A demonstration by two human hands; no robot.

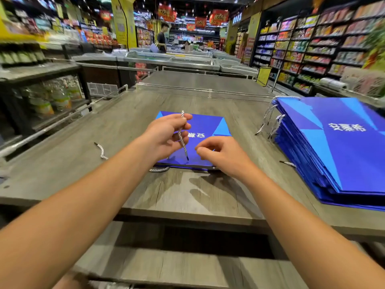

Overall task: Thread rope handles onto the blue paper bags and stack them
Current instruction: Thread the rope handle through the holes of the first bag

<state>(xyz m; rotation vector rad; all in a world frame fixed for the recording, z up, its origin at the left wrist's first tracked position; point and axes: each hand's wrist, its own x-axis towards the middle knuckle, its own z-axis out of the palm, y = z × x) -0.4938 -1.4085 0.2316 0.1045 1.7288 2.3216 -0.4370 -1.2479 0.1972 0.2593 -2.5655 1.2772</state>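
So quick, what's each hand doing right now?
Left hand: pinches a rope handle.
Right hand: fingers curled over the blue paper bag; any grip cannot be told.
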